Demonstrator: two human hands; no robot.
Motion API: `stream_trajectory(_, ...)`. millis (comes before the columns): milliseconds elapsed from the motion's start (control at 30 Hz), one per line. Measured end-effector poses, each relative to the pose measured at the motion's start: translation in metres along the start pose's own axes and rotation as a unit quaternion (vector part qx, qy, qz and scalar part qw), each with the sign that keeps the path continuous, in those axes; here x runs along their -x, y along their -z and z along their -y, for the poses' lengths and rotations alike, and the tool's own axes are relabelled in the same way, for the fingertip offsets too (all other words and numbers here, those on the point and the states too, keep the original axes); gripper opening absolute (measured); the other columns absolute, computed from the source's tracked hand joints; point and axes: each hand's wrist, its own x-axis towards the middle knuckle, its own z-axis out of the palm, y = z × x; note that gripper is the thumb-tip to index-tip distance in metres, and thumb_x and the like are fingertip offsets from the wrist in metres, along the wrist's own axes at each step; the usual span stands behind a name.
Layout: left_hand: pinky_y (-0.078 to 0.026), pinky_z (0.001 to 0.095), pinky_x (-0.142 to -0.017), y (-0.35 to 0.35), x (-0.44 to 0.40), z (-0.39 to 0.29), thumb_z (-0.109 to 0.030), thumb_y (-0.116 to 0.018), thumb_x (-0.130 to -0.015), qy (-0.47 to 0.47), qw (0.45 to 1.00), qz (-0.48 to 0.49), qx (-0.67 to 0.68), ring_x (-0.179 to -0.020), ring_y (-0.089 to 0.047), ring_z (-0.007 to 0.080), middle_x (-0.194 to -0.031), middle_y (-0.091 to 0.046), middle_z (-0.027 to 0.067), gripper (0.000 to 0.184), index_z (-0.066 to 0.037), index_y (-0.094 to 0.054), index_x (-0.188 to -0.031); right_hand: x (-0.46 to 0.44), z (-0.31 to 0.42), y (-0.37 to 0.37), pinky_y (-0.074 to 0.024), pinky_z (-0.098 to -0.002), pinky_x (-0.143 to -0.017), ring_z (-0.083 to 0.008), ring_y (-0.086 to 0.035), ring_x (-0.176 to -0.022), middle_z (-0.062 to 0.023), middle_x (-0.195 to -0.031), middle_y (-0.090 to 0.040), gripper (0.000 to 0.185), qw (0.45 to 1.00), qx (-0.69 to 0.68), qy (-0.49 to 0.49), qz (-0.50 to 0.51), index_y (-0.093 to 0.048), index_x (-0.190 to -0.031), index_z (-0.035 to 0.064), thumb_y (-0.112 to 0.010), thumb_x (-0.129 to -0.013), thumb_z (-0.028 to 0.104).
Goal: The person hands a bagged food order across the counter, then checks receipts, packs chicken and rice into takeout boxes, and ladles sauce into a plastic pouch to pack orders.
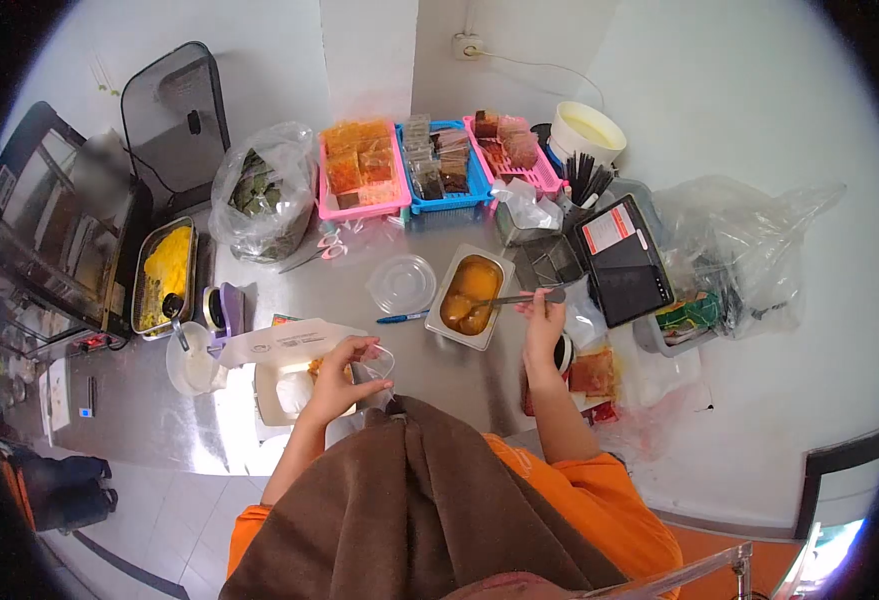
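My right hand (542, 330) is closed around the handle of a long metal utensil (507, 299). Its far end reaches into a rectangular metal pan (447, 333) of brown sauce with round, egg-like pieces (473, 318), so I cannot tell its kind. My left hand (335, 380) holds a thin, clear plastic piece with a curved rim (383, 362) between thumb and fingers. Under and beside that hand is an open paper food box (269, 395) with white rice (293, 392) inside and its flap (279, 343) raised. A clear round lid (402, 284) and a blue pen (401, 318) lie by the pan.
Pink (364, 211) and blue (449, 204) baskets of sachets line the wall. A leaf-filled bag (264, 195), scissors (331, 246) and a tray of yellow food (166, 275) stand left. A tablet (627, 265) and wire-sided metal containers (544, 262) crowd the right.
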Motion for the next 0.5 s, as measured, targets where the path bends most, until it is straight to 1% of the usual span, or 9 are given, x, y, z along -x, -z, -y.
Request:
stream_trajectory(67,-0.043,0.0296,-0.084,0.003,0.0,0.001,-0.01,-0.079,-0.06,-0.002,1.0,-0.004,0.004,-0.094,-0.055,0.0166,-0.102,-0.056,0.0059,0.057,-0.003,-0.052,-0.11,0.0,0.004,-0.006,-0.0498,-0.0264,-0.062,-0.0144,-0.058,-0.066,-0.0116,-0.086,-0.06,0.012,0.998,0.001,0.061,0.005,-0.048,-0.096,0.0047,-0.048,-0.091,0.016)
stream_trajectory(167,-0.04,0.0286,-0.087,0.007,-0.001,-0.002,-0.004,-0.078,-0.06,0.032,0.999,0.012,0.004,-0.097,-0.052,0.0154,-0.104,-0.053,0.0062,0.06,-0.001,-0.05,-0.112,0.004,0.011,-0.015,-0.0493,-0.0301,-0.068,-0.021,-0.06,-0.071,-0.0129,-0.087,-0.061,0.011,0.972,0.117,0.165,0.12,-0.05,-0.094,0.0028,-0.052,-0.088,0.013)
stream_trajectory(200,-0.041,0.0288,-0.086,0.007,-0.001,-0.001,-0.006,-0.079,-0.06,0.025,1.0,0.008,0.003,-0.096,-0.053,0.0158,-0.103,-0.054,0.0062,0.059,-0.001,-0.051,-0.112,0.007,0.016,-0.015,-0.0486,-0.0313,-0.069,-0.0233,-0.06,-0.073,-0.0134,-0.087,-0.06,0.011,0.937,0.201,0.231,0.166,-0.051,-0.093,0.0022,-0.052,-0.086,0.011)
stream_trajectory(233,-0.043,0.029,-0.085,0.007,-0.002,0.0,-0.007,-0.079,-0.06,0.019,1.0,0.003,0.002,-0.095,-0.054,0.0162,-0.103,-0.055,0.0063,0.058,-0.001,-0.052,-0.111,0.011,0.023,-0.016,-0.0479,-0.0326,-0.07,-0.0256,-0.059,-0.075,-0.0139,-0.088,-0.06,0.011,0.889,0.282,0.293,0.21,-0.052,-0.092,0.0015,-0.053,-0.085,0.009)
stream_trajectory(267,-0.044,0.0291,-0.083,0.007,-0.001,0.001,-0.009,-0.079,-0.06,0.013,1.0,-0.002,0.0,-0.094,-0.055,0.0166,-0.102,-0.056,0.0063,0.058,-0.001,-0.052,-0.11,0.015,0.029,-0.017,-0.0472,-0.0338,-0.072,-0.0279,-0.059,-0.077,-0.0144,-0.088,-0.06,0.011,0.828,0.359,0.351,0.251,-0.053,-0.092,0.0009,-0.054,-0.083,0.007)
stream_trajectory(300,-0.042,0.0289,-0.085,0.007,-0.001,0.001,-0.007,-0.079,-0.06,0.019,1.0,0.003,0.006,-0.095,-0.054,0.0161,-0.103,-0.055,0.0061,0.059,-0.001,-0.052,-0.111,0.018,0.031,-0.018,-0.0458,-0.0366,-0.072,-0.0329,-0.057,-0.081,-0.0147,-0.088,-0.059,0.013,0.808,0.362,0.357,0.297,-0.054,-0.091,0.0006,-0.055,-0.078,0.003)
stream_trajectory(400,-0.04,0.0286,-0.088,0.01,0.0,0.001,-0.004,-0.078,-0.06,0.03,0.999,0.007,0.013,-0.098,-0.052,0.015,-0.104,-0.053,0.0057,0.061,0.0,-0.05,-0.113,0.028,0.024,-0.019,-0.0453,-0.0383,-0.071,-0.0352,-0.056,-0.078,-0.0168,-0.082,-0.058,0.01,0.819,0.347,0.355,0.288,-0.052,-0.09,0.0007,-0.051,-0.081,0.004)
stream_trajectory(500,-0.04,0.0288,-0.089,0.011,0.003,-0.001,-0.004,-0.078,-0.06,0.037,0.999,0.0,0.008,-0.098,-0.051,0.0152,-0.105,-0.053,0.0058,0.061,0.0,-0.05,-0.113,0.032,0.011,-0.013,-0.0458,-0.0358,-0.063,-0.0275,-0.057,-0.068,-0.0148,-0.081,-0.059,0.009,0.894,0.316,0.253,0.194,-0.051,-0.09,0.0011,-0.048,-0.087,0.009)
